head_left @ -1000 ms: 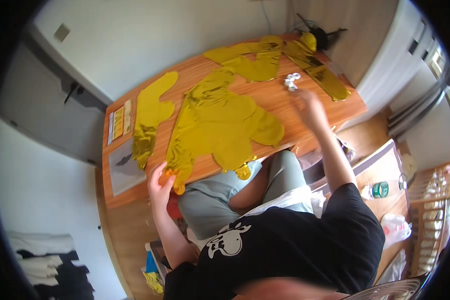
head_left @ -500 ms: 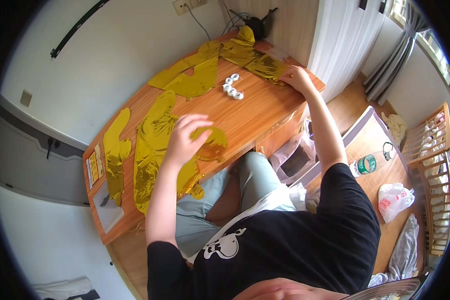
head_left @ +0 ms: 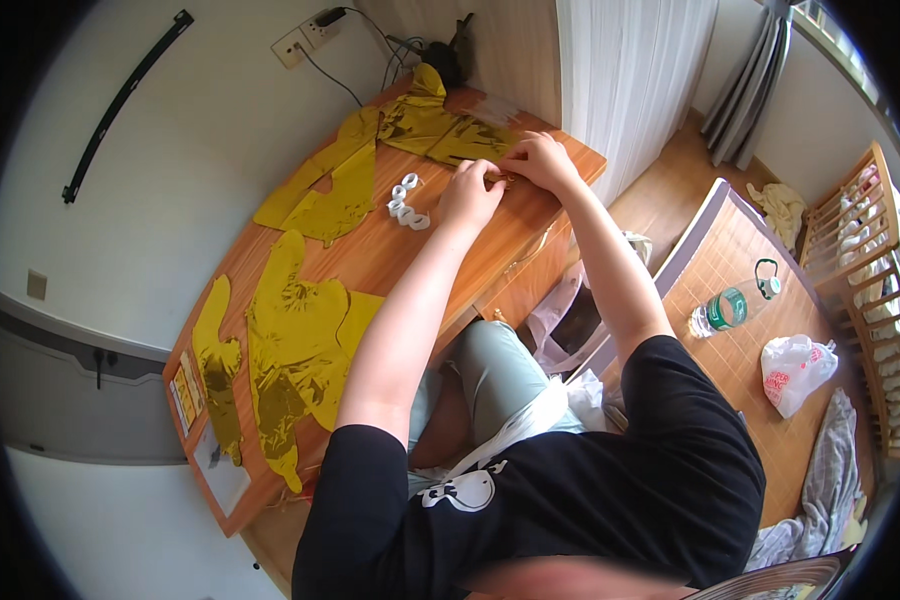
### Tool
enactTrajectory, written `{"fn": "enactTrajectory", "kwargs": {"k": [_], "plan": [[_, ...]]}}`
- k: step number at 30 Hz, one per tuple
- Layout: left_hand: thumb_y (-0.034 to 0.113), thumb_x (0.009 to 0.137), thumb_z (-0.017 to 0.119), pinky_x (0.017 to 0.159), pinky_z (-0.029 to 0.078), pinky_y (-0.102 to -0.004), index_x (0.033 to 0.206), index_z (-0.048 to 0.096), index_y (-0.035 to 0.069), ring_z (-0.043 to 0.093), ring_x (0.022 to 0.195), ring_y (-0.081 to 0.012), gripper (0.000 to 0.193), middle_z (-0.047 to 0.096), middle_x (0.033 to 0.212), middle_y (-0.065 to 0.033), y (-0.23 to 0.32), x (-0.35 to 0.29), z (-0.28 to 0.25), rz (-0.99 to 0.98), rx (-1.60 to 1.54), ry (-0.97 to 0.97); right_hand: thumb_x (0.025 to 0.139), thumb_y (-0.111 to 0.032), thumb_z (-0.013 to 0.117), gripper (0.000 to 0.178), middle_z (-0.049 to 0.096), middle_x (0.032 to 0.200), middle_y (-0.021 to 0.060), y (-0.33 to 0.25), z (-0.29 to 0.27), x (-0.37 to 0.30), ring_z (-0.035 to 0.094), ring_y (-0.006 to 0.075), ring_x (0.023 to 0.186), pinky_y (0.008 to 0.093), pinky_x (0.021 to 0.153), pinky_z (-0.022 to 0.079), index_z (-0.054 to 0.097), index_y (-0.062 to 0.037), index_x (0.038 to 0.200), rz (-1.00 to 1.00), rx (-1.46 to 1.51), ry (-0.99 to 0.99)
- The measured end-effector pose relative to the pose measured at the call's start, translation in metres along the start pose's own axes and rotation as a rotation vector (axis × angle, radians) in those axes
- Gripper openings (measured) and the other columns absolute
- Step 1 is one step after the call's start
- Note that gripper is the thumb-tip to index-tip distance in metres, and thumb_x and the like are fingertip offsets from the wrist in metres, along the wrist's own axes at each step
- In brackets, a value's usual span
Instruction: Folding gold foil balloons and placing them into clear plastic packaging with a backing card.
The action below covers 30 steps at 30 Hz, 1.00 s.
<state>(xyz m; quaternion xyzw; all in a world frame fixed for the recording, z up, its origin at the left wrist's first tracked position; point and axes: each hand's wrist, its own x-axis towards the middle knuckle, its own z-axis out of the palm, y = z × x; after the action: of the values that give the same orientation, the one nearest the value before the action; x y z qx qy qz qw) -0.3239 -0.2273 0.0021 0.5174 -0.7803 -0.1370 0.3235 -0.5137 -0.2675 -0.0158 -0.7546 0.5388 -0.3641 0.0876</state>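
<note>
At the right end of the wooden desk (head_left: 450, 265), my left hand (head_left: 472, 195) and my right hand (head_left: 540, 162) meet, fingertips almost touching. Both are closed in a pinch on the near edge of a flat gold foil balloon (head_left: 460, 140); a bit of gold shows between the fingers. My hands cover part of that edge. Left of my left hand lie several small white rolls (head_left: 407, 212) in a bent row. More flat gold foil lies along the desk: a notched piece (head_left: 340, 200) at the back, a large one (head_left: 305, 335) nearer me, and a narrow one (head_left: 213, 345) at far left.
A black device with cables (head_left: 445, 62) stands in the back corner, against a pale cabinet (head_left: 610, 90). To my right, a low mat-topped surface (head_left: 670, 390) holds a clear bottle (head_left: 732, 306) and a white plastic bag (head_left: 798, 372). Beyond is a wooden-railed crib (head_left: 850, 235).
My left hand has moved from above the near foil to the right, joining my right hand at the far balloon's edge. The whole view has shifted a little.
</note>
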Motion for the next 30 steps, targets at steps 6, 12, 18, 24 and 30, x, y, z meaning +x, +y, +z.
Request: {"fn": "enactTrajectory", "kwargs": {"k": [6, 12, 18, 24, 30], "plan": [[0.03, 0.086, 0.075, 0.086, 0.054, -0.0395, 0.107, 0.075, 0.01, 0.068, 0.101, -0.0284, 0.029, 0.068, 0.115, -0.0101, -0.004, 0.009, 0.002, -0.017, 0.056, -0.084, 0.091, -0.044, 0.07, 0.037, 0.074, 0.096, 0.0147, -0.001, -0.001, 0.011, 0.07, 0.0327, 0.09, 0.0424, 0.084, 0.053, 0.077, -0.0091, 0.101, 0.283, 0.17, -0.007], [0.033, 0.085, 0.075, 0.085, 0.055, -0.0393, 0.102, 0.08, 0.014, 0.069, 0.099, -0.0283, 0.026, 0.068, 0.116, -0.0089, -0.013, 0.016, 0.005, 0.002, 0.073, -0.083, 0.094, -0.05, 0.065, 0.044, 0.074, 0.097, 0.016, -0.006, -0.005, 0.01, 0.07, 0.0325, 0.093, 0.0421, 0.084, 0.054, 0.076, -0.0085, 0.104, 0.315, 0.16, -0.036], [0.037, 0.09, 0.069, 0.082, 0.054, -0.0435, 0.097, 0.078, 0.01, 0.068, 0.097, -0.0343, 0.03, 0.071, 0.105, -0.0146, -0.012, 0.03, -0.002, 0.005, 0.091, -0.068, 0.091, -0.051, 0.065, 0.046, 0.075, 0.104, 0.0124, -0.014, -0.016, 0.007, 0.07, 0.0303, 0.101, 0.0393, 0.09, 0.053, 0.076, -0.0097, 0.109, 0.385, 0.261, -0.101], [0.04, 0.095, 0.063, 0.07, 0.048, -0.044, 0.084, 0.067, 0.002, 0.066, 0.076, -0.0326, 0.039, 0.067, 0.078, -0.0172, -0.017, 0.053, 0.002, -0.154, 0.049, -0.173, 0.085, -0.032, 0.062, 0.041, 0.071, 0.118, 0.0136, 0.006, -0.006, 0.001, 0.066, 0.0316, 0.112, 0.039, 0.099, 0.05, 0.07, -0.0102, 0.119, 0.237, 0.436, -0.041], [0.045, 0.097, 0.059, 0.076, 0.053, -0.045, 0.098, 0.072, 0.003, 0.07, 0.088, -0.0375, 0.044, 0.071, 0.09, -0.0214, -0.024, 0.065, 0.008, -0.222, 0.016, -0.195, 0.089, -0.031, 0.068, 0.034, 0.073, 0.111, 0.015, 0.008, -0.003, 0.003, 0.068, 0.0331, 0.104, 0.041, 0.092, 0.053, 0.07, -0.0089, 0.114, 0.228, 0.285, -0.004]]}}
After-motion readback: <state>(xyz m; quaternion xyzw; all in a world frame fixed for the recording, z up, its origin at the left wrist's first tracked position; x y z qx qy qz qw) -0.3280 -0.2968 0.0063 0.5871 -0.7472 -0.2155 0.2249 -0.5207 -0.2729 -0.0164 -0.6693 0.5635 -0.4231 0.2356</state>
